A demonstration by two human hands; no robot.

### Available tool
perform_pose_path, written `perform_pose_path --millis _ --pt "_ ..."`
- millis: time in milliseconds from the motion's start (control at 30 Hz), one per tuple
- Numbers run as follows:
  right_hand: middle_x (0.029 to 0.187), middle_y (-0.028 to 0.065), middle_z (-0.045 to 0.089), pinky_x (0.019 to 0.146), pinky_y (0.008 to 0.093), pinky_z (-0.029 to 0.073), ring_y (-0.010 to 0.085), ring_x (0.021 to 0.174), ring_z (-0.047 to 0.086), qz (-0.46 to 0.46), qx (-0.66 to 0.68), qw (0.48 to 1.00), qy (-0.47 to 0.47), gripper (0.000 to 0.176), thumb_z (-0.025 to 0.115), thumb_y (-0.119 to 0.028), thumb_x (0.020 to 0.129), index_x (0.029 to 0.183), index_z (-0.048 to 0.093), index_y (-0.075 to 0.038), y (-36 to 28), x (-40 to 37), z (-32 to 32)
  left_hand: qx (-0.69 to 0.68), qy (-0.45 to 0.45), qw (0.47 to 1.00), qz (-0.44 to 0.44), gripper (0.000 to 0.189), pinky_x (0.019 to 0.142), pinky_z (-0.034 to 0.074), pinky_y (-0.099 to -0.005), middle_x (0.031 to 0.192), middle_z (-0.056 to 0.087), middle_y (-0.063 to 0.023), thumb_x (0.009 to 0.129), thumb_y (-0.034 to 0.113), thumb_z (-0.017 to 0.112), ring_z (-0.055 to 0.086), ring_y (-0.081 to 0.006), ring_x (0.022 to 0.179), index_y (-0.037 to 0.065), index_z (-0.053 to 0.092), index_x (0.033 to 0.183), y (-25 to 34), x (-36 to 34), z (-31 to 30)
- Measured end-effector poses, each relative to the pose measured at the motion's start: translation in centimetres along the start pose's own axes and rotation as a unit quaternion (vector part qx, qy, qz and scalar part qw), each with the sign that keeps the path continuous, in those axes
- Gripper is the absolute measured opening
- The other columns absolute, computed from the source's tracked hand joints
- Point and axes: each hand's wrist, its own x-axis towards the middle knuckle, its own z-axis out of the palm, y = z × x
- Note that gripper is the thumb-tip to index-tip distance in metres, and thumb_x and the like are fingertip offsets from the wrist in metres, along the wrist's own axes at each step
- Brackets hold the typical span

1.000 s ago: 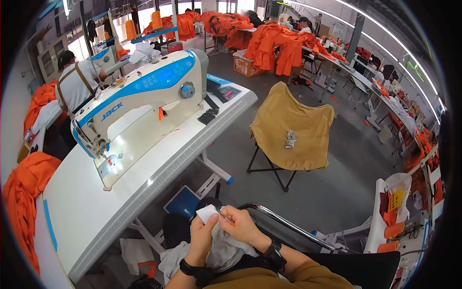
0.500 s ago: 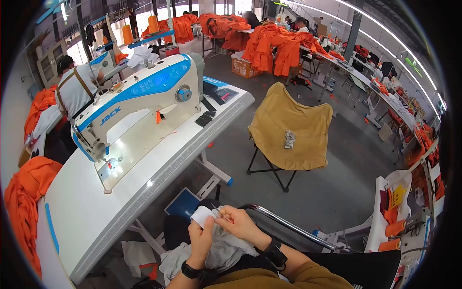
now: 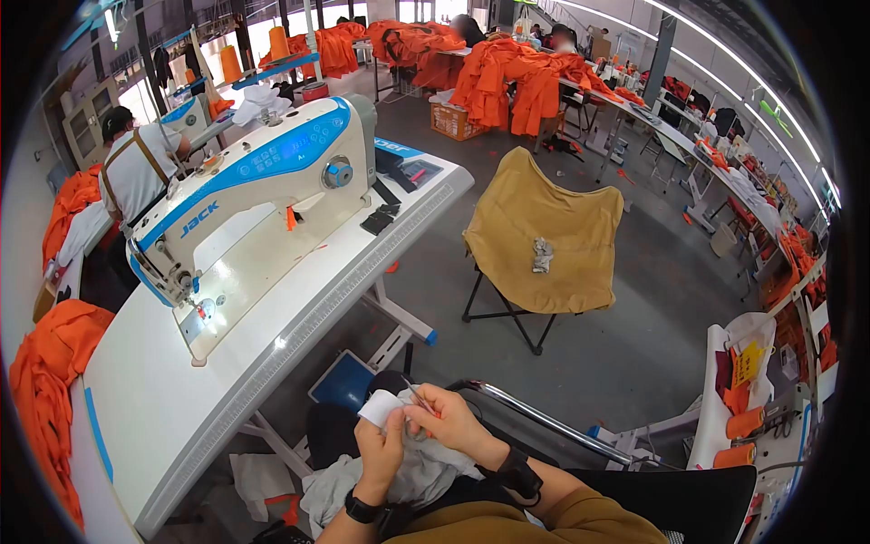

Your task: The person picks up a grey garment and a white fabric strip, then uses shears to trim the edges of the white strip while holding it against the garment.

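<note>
My left hand [image 3: 381, 449] is closed on a white fabric band [image 3: 378, 408], which curves up past the thumb. Close against it, my right hand [image 3: 455, 422] pinches a slim, pointed metal tool [image 3: 420, 396]; the fingers hide most of it, so its exact kind does not show. The tool's tip points up and to the left, beside the band. Light grey cloth [image 3: 335, 490] lies in folds across my lap under both hands and seems to join the band.
A white and blue sewing machine [image 3: 258, 168] stands on a white table [image 3: 149, 399] at left. Ahead is a tan folding chair [image 3: 544, 236] with a small grey cloth on it. Orange garments [image 3: 507, 86] pile up behind. A co-worker [image 3: 140, 172] sits at far left. Thread cones [image 3: 746, 423] stand at right.
The view has shifted slightly. Both hands keep nearly the same place and grip; the pointed tool in my right hand has tilted a little and shows more clearly.
</note>
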Motion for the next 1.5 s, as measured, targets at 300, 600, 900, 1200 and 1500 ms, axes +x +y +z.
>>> perform_pose_path --millis 300,600,900,1200,1500 --pt "0.066 -0.0016 0.049 0.049 0.0206 0.038 0.0042 0.057 0.047 -0.053 -0.016 0.998 -0.035 0.017 0.061 -0.013 0.087 0.080 0.050 -0.002 1.1 0.3 0.2 0.008 -0.007 1.000 -0.016 0.010 0.063 0.046 -0.0308 0.076 0.062 -0.0112 0.084 0.006 0.057 0.060 -0.0227 0.068 -0.002 0.061 0.087 0.2 0.5 -0.7" --pt "0.060 -0.0022 0.048 0.048 0.0198 0.035 0.0036 0.055 0.048 -0.125 -0.028 0.991 -0.050 0.022 0.058 -0.012 0.087 0.072 0.044 -0.005 -0.8 -0.8 0.9 0.124 0.005 0.986 0.112 0.008 0.061 0.044 -0.0324 0.074 0.060 -0.0145 0.083 0.006 0.056 0.058 -0.0279 0.065 -0.002 0.060 0.083 0.5 1.0 -0.9" --pt "0.063 -0.0037 0.043 0.051 0.0190 0.034 0.0028 0.056 0.042 -0.063 0.031 0.996 -0.049 0.019 0.058 -0.013 0.089 0.078 0.045 -0.005 0.9 0.3 0.2 -0.124 -0.035 0.985 -0.113 0.009 0.062 0.042 -0.0228 0.079 0.060 -0.0001 0.085 0.008 0.059 0.053 -0.0075 0.071 -0.001 0.060 0.088 0.0 -0.2 -0.9" --pt "0.062 -0.0044 0.041 0.050 0.0206 0.030 0.0036 0.056 0.038 -0.168 -0.150 0.974 0.009 0.020 0.061 -0.016 0.088 0.080 0.046 -0.004 -0.4 0.1 0.9 -0.044 0.056 0.997 0.015 0.010 0.065 0.042 -0.0246 0.082 0.060 -0.0038 0.086 0.008 0.058 0.054 -0.0105 0.073 -0.001 0.060 0.090 -0.8 -0.2 -0.7" --pt "0.059 -0.0009 0.046 0.050 0.0203 0.036 0.0036 0.055 0.047 -0.055 0.045 0.995 -0.067 0.020 0.061 -0.012 0.086 0.076 0.046 -0.003 1.8 0.2 0.9 0.012 0.034 0.999 0.037 0.012 0.065 0.043 -0.0272 0.083 0.060 -0.0073 0.085 0.009 0.059 0.055 -0.0145 0.073 -0.001 0.059 0.091 -1.0 -0.2 -1.1"
